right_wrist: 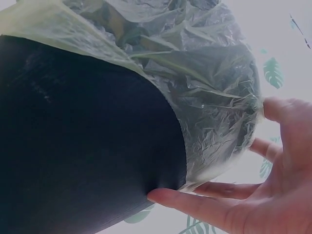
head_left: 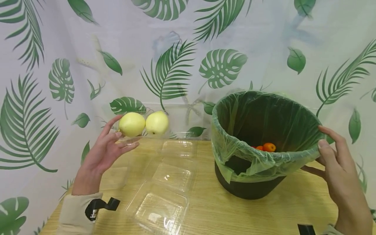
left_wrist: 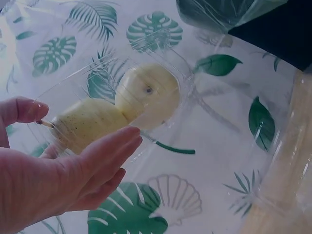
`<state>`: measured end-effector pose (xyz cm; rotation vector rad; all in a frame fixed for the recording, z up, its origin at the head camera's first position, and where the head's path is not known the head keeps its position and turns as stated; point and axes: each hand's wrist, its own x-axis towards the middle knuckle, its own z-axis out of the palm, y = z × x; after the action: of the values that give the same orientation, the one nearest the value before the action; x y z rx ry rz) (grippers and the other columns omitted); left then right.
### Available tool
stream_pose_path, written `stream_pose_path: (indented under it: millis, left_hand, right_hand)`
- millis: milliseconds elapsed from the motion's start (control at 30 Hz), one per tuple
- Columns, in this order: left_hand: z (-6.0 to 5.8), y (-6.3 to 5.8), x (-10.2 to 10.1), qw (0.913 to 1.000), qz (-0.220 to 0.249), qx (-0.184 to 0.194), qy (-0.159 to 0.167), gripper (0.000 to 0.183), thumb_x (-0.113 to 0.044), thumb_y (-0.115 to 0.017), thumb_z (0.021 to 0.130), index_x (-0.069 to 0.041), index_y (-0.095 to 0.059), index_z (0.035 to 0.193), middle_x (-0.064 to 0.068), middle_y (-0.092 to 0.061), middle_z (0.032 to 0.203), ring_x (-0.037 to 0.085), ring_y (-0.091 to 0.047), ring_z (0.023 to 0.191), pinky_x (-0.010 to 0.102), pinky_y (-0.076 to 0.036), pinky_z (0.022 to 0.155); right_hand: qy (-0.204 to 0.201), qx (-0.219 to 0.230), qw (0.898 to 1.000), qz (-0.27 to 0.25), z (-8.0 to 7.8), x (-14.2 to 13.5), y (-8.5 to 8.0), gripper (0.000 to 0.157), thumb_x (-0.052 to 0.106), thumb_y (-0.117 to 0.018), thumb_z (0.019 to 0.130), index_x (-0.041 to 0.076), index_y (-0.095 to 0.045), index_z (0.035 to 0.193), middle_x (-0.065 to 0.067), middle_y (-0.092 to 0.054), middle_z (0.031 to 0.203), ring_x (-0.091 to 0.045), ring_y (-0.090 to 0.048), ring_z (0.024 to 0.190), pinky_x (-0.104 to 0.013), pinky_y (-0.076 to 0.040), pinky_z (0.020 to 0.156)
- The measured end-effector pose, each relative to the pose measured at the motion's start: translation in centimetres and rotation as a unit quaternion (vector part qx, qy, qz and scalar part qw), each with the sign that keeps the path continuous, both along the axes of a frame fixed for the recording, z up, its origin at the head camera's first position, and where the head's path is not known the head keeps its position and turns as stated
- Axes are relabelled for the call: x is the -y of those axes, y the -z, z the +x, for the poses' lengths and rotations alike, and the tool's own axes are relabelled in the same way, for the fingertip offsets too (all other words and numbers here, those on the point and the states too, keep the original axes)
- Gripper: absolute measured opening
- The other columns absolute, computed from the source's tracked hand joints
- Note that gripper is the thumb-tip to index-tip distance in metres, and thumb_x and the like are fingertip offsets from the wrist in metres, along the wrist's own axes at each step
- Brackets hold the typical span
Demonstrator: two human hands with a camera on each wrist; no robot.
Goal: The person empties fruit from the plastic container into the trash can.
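My left hand [head_left: 107,150] pinches one end of a clear plastic container [left_wrist: 73,85], thumb at its edge and fingers along its side. Two pale yellow-green pears [head_left: 131,124] lie side by side in it, held up above the table. My right hand [head_left: 337,166] grips the rim of a black bin [head_left: 249,189], thumb and fingers spread over its side. The bin leans, its mouth turned towards me. A thin green plastic bag [head_left: 264,166] lines it and folds over the rim. Small orange-red fruits [head_left: 269,147] show inside; the front rim hides part of them.
Several clear plastic containers [head_left: 160,209] stand in a row on the wooden table [head_left: 205,215] between my hands. A white sheet with green leaf prints [head_left: 176,29] hangs behind and at both sides.
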<state>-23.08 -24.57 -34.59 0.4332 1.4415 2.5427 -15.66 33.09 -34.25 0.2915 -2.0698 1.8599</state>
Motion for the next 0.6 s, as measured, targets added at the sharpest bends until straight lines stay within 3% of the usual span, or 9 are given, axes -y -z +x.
stream_pose_path:
  millis: [167,367,467,500,600]
  left_hand:
    - [0.5,-1.9,-1.1,0.9998,0.002,-0.019,0.008,0.060,0.002,-0.035,0.096,-0.025,-0.022,0.148,0.018,-0.014,0.145,0.054,-0.041,0.121,0.060,-0.034,0.098]
    - [0.8,-4.3,-2.4,0.9992,0.003,-0.036,0.018,0.058,0.001,-0.036,0.097,-0.025,-0.024,0.147,0.019,-0.016,0.147,0.057,-0.035,0.123,0.058,-0.034,0.099]
    - [0.7,-5.3,-3.2,0.9988,0.002,-0.043,0.022,0.056,0.001,-0.037,0.097,-0.024,-0.026,0.147,0.020,-0.017,0.147,0.057,-0.035,0.123,0.056,-0.034,0.099]
    - [0.6,-5.7,-3.5,0.9988,0.002,-0.045,0.022,0.056,0.001,-0.038,0.097,-0.024,-0.026,0.146,0.020,-0.018,0.146,0.057,-0.036,0.122,0.056,-0.035,0.099]
    - [0.7,-6.6,-4.4,0.9984,0.000,-0.051,0.023,0.056,0.000,-0.042,0.097,-0.024,-0.028,0.145,0.021,-0.019,0.147,0.056,-0.039,0.121,0.055,-0.036,0.098]
  right_hand:
    - [-0.001,0.004,1.000,-0.014,0.0,0.1,-0.1,0.049,0.019,-0.040,0.101,0.018,-0.027,0.149,-0.018,-0.034,0.092,-0.003,-0.063,0.091,-0.025,-0.056,0.058]
    - [0.003,0.014,1.000,-0.016,-0.2,0.2,0.0,0.049,0.020,-0.041,0.101,0.019,-0.028,0.149,-0.018,-0.031,0.093,0.001,-0.060,0.094,-0.027,-0.056,0.057]
    - [0.009,0.018,1.000,-0.013,-0.3,0.2,0.1,0.049,0.020,-0.041,0.101,0.020,-0.029,0.149,-0.025,-0.032,0.121,0.001,-0.059,0.094,-0.027,-0.056,0.057]
    - [0.012,0.018,1.000,-0.011,-0.3,0.1,0.2,0.049,0.021,-0.041,0.101,0.020,-0.028,0.149,-0.027,-0.025,0.133,0.002,-0.058,0.093,-0.027,-0.056,0.057]
    - [0.020,0.018,1.000,-0.008,-0.3,0.1,0.3,0.049,0.021,-0.041,0.101,0.020,-0.029,0.149,-0.025,-0.012,0.146,0.002,-0.059,0.092,-0.026,-0.056,0.056]
